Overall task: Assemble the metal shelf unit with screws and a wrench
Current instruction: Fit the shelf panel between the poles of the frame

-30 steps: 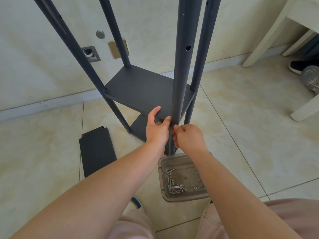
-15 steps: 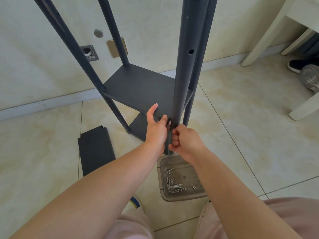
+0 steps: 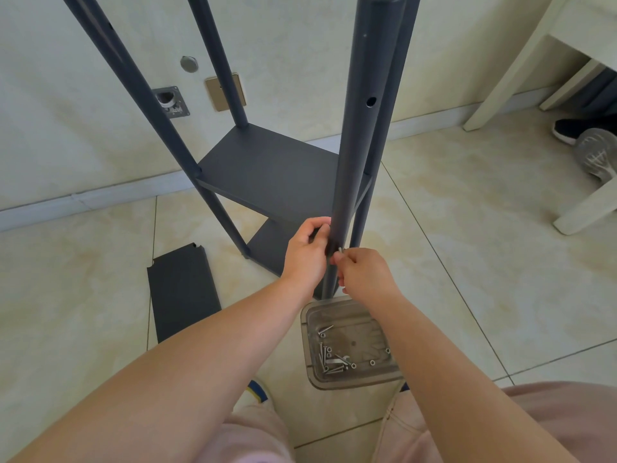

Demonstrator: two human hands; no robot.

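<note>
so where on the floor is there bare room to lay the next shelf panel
Bare tile lies right of the clear tray, out toward the white table leg, and left of the loose panel. It is crowded between panel, tray and the shelf unit.

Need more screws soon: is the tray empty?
Not empty: the tray holds loose screws and nuts.

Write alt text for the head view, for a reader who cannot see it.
A person's right hand pinches a screw against the near post of a dark metal shelf unit, while the left hand grips the shelf edge beside it. A clear tray of loose screws sits on the tiled floor below.
</note>
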